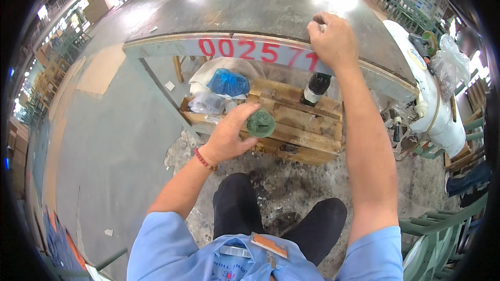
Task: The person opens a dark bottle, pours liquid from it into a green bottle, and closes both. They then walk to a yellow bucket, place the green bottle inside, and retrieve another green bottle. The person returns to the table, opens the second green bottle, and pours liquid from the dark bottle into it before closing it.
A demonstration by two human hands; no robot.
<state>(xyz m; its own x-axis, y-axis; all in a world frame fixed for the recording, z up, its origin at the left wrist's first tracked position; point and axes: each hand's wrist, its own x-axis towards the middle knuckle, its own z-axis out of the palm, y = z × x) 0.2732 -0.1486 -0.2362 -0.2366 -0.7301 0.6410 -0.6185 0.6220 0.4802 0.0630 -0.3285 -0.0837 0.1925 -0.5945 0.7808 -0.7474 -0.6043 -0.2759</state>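
Observation:
My left hand (229, 134) is wrapped round a see-through greenish cup (261, 124), seen from above, with a small dark mark or bit inside. It is above a wooden crate (307, 137) under the table. My right hand (336, 41) is at the near edge of the large dark-topped table (250, 4), its fingers curled together. A small pale bit shows at the fingertips, too little to name. Below that hand, a dark bottle with a pale label (315, 89) stands on the crate.
A blue plastic bag (228, 83) and a clear bag (207, 104) lie left of the crate. To the right is a white tank (442, 119) with a hose and a grinder-like tool (424, 44). A green chair (442, 229) stands at lower right.

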